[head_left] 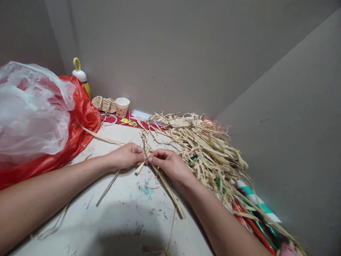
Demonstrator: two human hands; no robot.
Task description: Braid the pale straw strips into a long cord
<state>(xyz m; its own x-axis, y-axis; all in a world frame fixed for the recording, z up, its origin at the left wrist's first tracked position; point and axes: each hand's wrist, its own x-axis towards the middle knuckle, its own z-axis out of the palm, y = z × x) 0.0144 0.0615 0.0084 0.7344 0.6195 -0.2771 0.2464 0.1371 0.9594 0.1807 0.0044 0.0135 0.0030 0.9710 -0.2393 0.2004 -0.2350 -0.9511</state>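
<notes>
On the white, flat-topped table (pixel 119 209): narrow tan braid of dry fibre strips (pixel 144 139), mid-surface
Left hand (pixel 128 155): thumb and fingertips pinching the braid's near end
Right hand (pixel 169 163): pinched likewise, just beside
Braid: probably light, pliable, apt to split; best held at the crossing

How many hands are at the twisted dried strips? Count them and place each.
2: the left hand at the strips' left and the right hand at their right, fingertips close together over the pale tabletop. Neither is hidden.
</notes>
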